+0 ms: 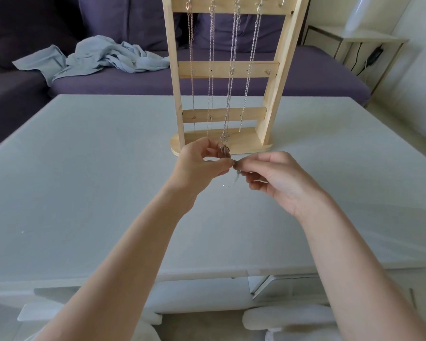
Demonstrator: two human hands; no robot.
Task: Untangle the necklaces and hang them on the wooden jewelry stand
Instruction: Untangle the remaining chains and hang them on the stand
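A wooden jewelry stand (pixel 228 69) rises at the far middle of the pale table (pixel 84 168). Several silver necklaces (pixel 211 57) hang from hooks on its top bar. Just in front of the stand's base, my left hand (pixel 199 166) and my right hand (pixel 273 178) meet fingertip to fingertip. Both pinch a thin silver chain (pixel 234 177), and a short length dangles below the fingers. A small pendant or clasp (pixel 223 149) shows by my left fingertips; I cannot tell which necklace it belongs to.
A purple sofa (pixel 305 70) stands behind the table with a crumpled grey-blue cloth (pixel 96 57) on it. A small side table (pixel 369 43) with a cable is at the far right. White furniture parts (pixel 280 318) sit below the table's near edge.
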